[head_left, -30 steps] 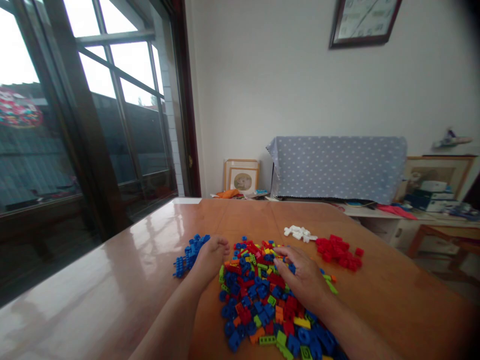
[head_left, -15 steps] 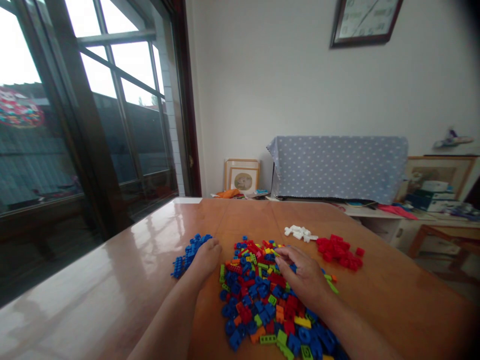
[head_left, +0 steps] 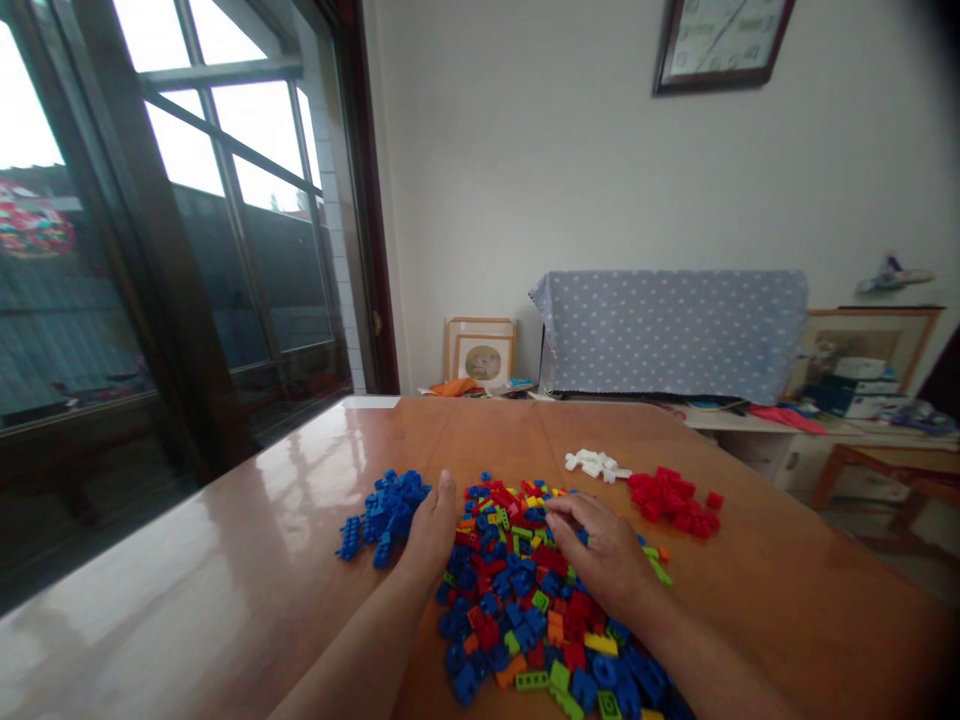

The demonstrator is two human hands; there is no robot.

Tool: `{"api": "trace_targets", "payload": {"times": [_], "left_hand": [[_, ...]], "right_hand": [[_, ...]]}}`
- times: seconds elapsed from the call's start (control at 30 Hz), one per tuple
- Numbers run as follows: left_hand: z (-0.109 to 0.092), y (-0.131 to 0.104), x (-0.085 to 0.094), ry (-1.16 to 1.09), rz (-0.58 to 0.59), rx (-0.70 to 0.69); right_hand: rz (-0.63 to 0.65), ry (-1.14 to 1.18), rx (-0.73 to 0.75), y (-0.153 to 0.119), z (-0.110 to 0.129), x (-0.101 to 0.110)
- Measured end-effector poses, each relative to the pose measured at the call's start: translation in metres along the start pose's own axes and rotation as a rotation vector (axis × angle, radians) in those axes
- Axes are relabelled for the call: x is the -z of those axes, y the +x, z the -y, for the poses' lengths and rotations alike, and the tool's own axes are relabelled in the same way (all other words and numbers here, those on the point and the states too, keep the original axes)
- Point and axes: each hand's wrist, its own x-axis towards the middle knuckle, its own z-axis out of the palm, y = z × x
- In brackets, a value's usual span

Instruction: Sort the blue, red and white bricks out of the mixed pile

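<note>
A pile of mixed toy building bricks (head_left: 517, 590) in blue, red, green, orange and yellow lies on the table before me. My right hand (head_left: 600, 548) is over its far right part, thumb and forefinger bent close together at the bricks; whatever is between them is too small to make out. My left hand (head_left: 435, 525) is between this pile and a smaller heap of blue bricks (head_left: 394, 505) on the left. Its thumb points up and away, with no brick visible in it; the other fingers are mostly hidden.
White bricks (head_left: 596, 465) and a heap of red bricks (head_left: 675, 500) lie farther off to the right on the glossy brown table (head_left: 292, 560). Beyond its far edge stands something under a dotted grey-blue cloth (head_left: 667, 335). Glass doors (head_left: 247, 250) are on the left.
My left hand has moved right, off the blue heap, uncovering more of its bricks, and its thumb now sticks up. The right hand stays at the mixed pile. The view has shifted slightly.
</note>
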Motion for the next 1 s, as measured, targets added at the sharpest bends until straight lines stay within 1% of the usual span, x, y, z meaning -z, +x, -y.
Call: {"api": "trace_targets", "payload": {"times": [0.13, 0.27, 0.4, 0.63, 0.7, 0.77, 0.9, 1.0], "left_hand": [[-0.005, -0.007, -0.010, -0.103, -0.011, 0.049], [-0.008, -0.007, -0.016, -0.155, -0.001, 0.077], [-0.006, -0.004, -0.020, -0.172, 0.059, 0.083], [-0.004, -0.001, -0.021, -0.137, 0.097, 0.065], [-0.002, 0.001, -0.020, -0.131, 0.093, 0.054], [0.000, 0.005, -0.018, -0.144, 0.096, 0.060], [0.003, 0.010, -0.015, -0.214, 0.106, 0.090], [0.001, 0.009, -0.013, -0.254, 0.111, 0.104]], "right_hand": [[0.003, 0.013, 0.003, 0.001, 0.002, -0.001], [0.011, 0.013, -0.005, 0.002, 0.002, -0.002], [0.014, 0.009, -0.009, 0.002, 0.003, -0.003], [0.036, 0.012, -0.013, 0.002, 0.008, -0.001], [0.016, 0.023, -0.039, 0.003, 0.003, 0.003], [-0.024, 0.034, -0.100, 0.005, -0.005, 0.007], [-0.103, 0.041, -0.207, 0.009, -0.026, 0.016], [-0.124, 0.026, -0.273, 0.011, -0.043, 0.018]]}}
